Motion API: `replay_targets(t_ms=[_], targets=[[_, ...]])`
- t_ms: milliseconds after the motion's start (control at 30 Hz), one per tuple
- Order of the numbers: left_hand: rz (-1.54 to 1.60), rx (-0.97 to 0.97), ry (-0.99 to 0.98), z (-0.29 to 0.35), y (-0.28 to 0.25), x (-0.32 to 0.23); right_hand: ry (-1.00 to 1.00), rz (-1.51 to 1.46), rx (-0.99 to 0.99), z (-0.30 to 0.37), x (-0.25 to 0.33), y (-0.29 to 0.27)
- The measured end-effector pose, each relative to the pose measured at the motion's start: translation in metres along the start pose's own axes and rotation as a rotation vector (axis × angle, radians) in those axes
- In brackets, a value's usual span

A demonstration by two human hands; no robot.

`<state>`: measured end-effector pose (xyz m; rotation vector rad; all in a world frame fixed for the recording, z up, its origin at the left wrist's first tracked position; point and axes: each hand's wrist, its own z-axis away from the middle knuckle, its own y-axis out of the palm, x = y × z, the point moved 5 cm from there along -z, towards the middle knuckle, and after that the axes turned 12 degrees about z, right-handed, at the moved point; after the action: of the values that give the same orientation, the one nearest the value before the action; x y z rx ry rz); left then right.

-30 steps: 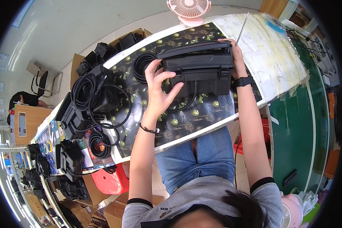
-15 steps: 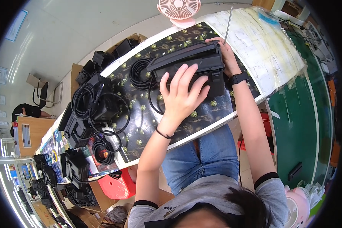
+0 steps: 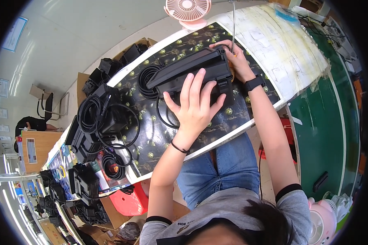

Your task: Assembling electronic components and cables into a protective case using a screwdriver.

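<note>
The black box [image 3: 188,67] slants crossways, right end farther. Left hand [image 3: 193,111] spreads over its near side; right hand [image 3: 240,63] grips a thin tool [image 3: 234,28] there.

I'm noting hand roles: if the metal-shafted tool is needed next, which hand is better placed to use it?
Probably the right hand: the tool's metal shaft rises from it, while the left hand lies spread on the black box.

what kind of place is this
Probably a small assembly workshop: a lidded black case under the left hand, what looks like a screwdriver in the right hand, and more black cases with coiled cables along the workbench.
</note>
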<state>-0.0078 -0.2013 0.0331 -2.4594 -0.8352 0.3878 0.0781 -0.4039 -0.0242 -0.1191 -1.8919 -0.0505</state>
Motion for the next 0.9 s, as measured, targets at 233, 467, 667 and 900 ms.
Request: replay_targets(t_ms=[233,467,667,900], targets=[[0.19,-0.02,-0.048,-0.004,-0.005,0.003,-0.028,-0.033,0.006,0.0,0.0,0.0],[0.243,-0.023,-0.014,-0.008,-0.007,0.002,0.004,-0.023,0.001,0.0,-0.001,0.001],[0.178,-0.079,0.071,-0.014,-0.012,-0.005,0.019,0.008,0.041,0.001,0.002,0.005],[0.247,-0.113,0.06,-0.021,-0.02,0.003,0.073,0.05,0.061,0.002,0.004,0.005]])
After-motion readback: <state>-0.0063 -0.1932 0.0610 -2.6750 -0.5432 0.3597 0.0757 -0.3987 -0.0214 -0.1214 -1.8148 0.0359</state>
